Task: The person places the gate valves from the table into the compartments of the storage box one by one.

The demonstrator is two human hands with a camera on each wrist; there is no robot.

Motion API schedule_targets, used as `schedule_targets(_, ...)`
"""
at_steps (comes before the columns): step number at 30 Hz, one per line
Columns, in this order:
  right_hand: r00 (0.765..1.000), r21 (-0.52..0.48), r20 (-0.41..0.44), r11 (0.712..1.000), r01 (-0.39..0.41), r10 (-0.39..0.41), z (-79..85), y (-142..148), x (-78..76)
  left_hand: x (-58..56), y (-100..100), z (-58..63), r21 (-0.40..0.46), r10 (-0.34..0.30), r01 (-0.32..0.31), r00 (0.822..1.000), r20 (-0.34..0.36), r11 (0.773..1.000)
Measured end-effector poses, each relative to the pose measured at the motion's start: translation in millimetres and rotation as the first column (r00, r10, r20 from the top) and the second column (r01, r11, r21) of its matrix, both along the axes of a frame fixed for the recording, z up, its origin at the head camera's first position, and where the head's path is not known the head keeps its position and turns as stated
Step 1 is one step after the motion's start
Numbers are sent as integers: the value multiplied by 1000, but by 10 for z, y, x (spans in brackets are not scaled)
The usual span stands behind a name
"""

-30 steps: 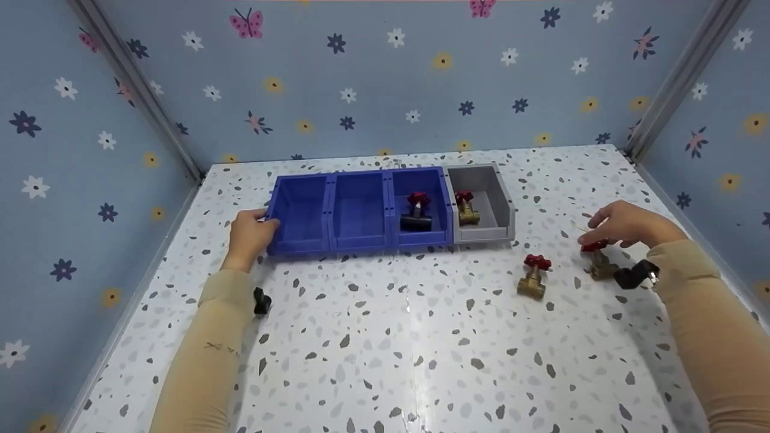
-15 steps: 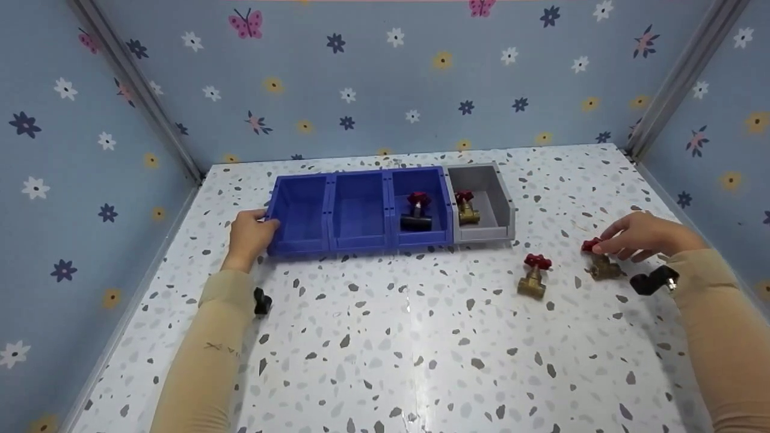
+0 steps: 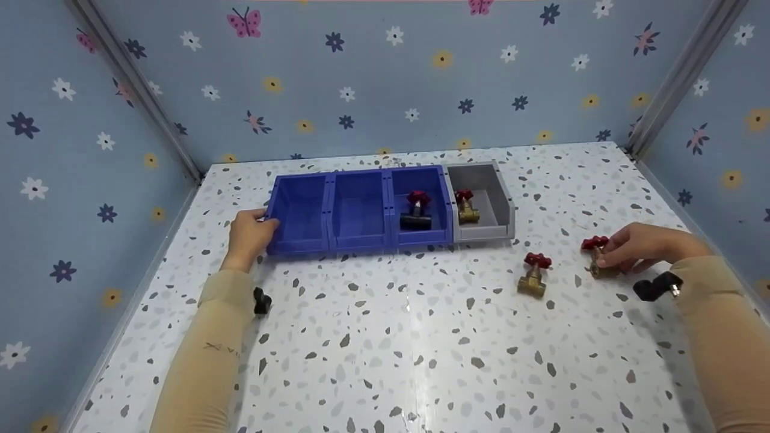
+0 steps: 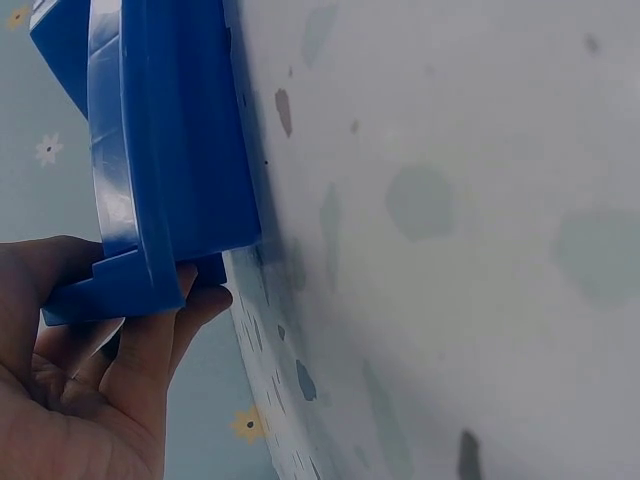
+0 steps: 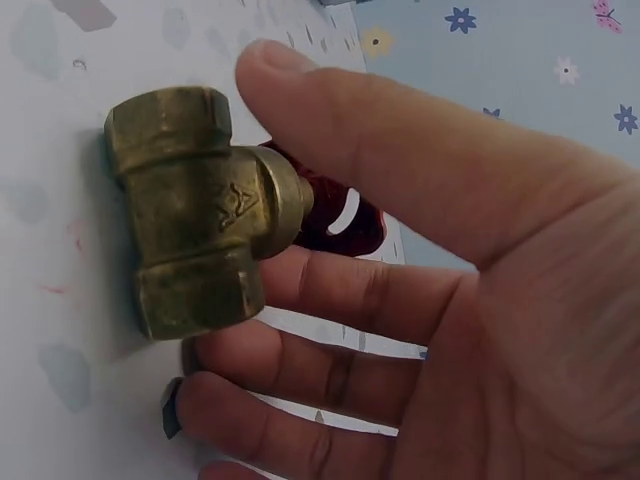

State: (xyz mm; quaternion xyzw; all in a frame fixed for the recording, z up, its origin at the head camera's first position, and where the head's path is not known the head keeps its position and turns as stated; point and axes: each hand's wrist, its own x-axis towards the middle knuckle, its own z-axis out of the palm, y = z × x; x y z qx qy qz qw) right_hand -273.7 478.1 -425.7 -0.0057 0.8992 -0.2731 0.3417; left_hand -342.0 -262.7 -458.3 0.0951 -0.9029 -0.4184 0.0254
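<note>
My left hand (image 3: 249, 239) grips the left rim of the leftmost blue bin (image 3: 301, 245), thumb on one side and fingers on the other. The wrist view shows that hand (image 4: 95, 390) pinching the blue bin's edge (image 4: 150, 285). At the right, my right hand (image 3: 646, 246) is around a brass valve (image 3: 603, 269) with a red handwheel, which lies on the table. Up close, the thumb and fingers of my right hand (image 5: 420, 250) are spread either side of the brass valve (image 5: 195, 220), the thumb standing apart from it. The red handwheel is partly hidden behind the hand.
Another brass valve (image 3: 533, 282) with a red handwheel lies to the left of my right hand. In the third blue bin sits a black valve (image 3: 415, 221); a brass valve (image 3: 468, 214) lies in the grey bin (image 3: 496, 231). Patterned walls (image 3: 385, 78) enclose the speckled table.
My right hand has moved from above the red handwheel, first to the right, then down around the valve's body. The left hand stays on the bin.
</note>
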Motion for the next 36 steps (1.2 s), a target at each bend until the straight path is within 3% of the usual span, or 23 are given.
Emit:
schedule_targets(8, 999, -54, -34, 998, -29, 27, -40, -65, -22, 4, -7, 0, 14, 0, 0, 1000, -1, 1000)
schedule_targets(17, 987, 3, -138, 996, -87, 86, -113, -165, -63, 10, -14, -4, 7, -3, 3, 1000, 14, 1000)
schedule_targets(26, 973, -7, -206, 995, -104, 100, -112, -251, -76, 16, 4, -9, 13, 4, -4, 1000, 0, 1000)
schedule_targets(31, 957, 32, -252, 989, -141, 145, -120, -266, -84, 22, 6, -9, 19, 7, -8, 1000, 5, 1000)
schedule_targets(36, 946, 33, -294, 990, -134, 138, -114, -279, -82, 16, 3, -10, 7, 5, -5, 1000, -11, 1000)
